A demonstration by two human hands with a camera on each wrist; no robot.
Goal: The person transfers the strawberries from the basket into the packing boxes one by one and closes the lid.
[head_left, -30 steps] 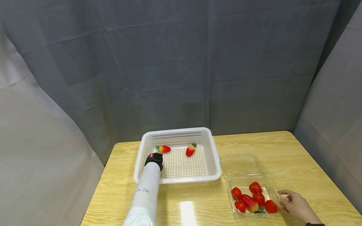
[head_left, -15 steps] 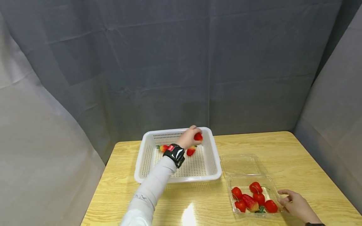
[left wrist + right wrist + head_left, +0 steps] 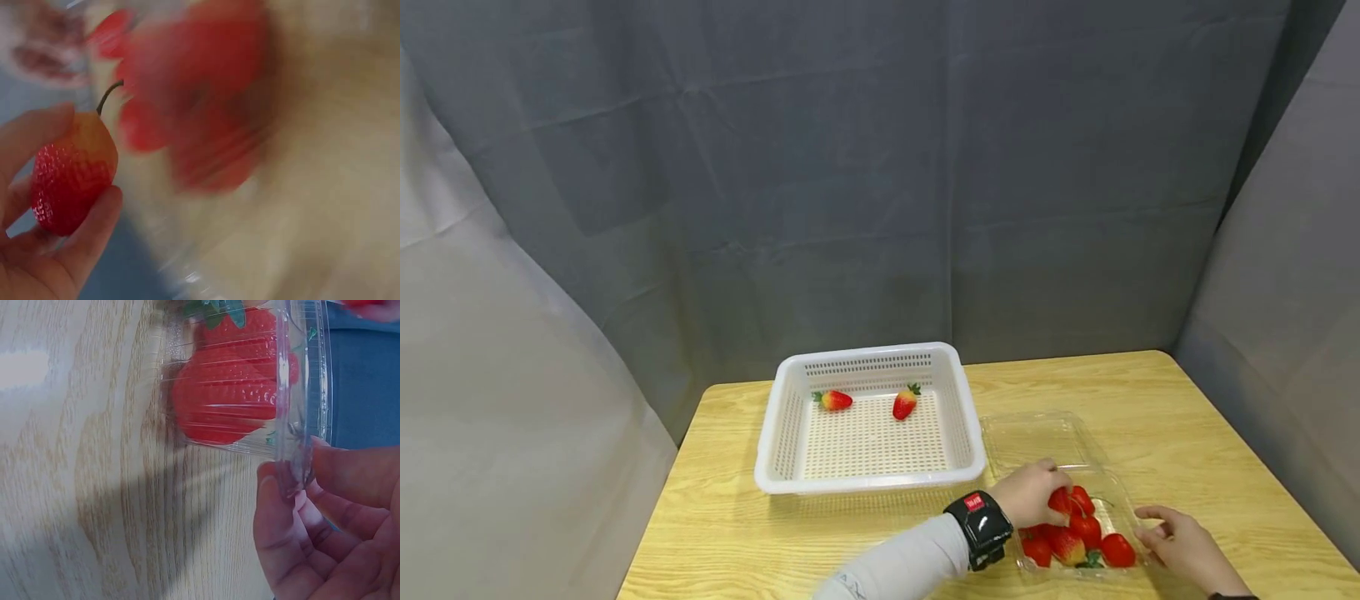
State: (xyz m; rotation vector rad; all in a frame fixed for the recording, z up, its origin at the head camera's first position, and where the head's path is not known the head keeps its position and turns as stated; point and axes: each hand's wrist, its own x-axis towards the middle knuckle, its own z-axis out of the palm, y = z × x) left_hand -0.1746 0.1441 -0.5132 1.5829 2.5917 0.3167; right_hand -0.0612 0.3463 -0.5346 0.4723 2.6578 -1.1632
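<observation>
Strawberry [image 3: 72, 181] glossy red, orange at one end; left hand [image 3: 1028, 495] pinches it; right hand [image 3: 1184, 547] pinches clear box [image 3: 286, 419].

1. Before me stands a pale yellow wood-grain table [image 3: 1180, 442], its far corners rounded; its grain shows plainly;
2. directly on it, left of its middle as I face it, sits a white slotted plastic basket [image 3: 871, 482];
3. to my right, just beside the basket, lies a clear plastic clamshell box [image 3: 1120, 500], its lid [image 3: 1033, 439] opened away from me.
</observation>
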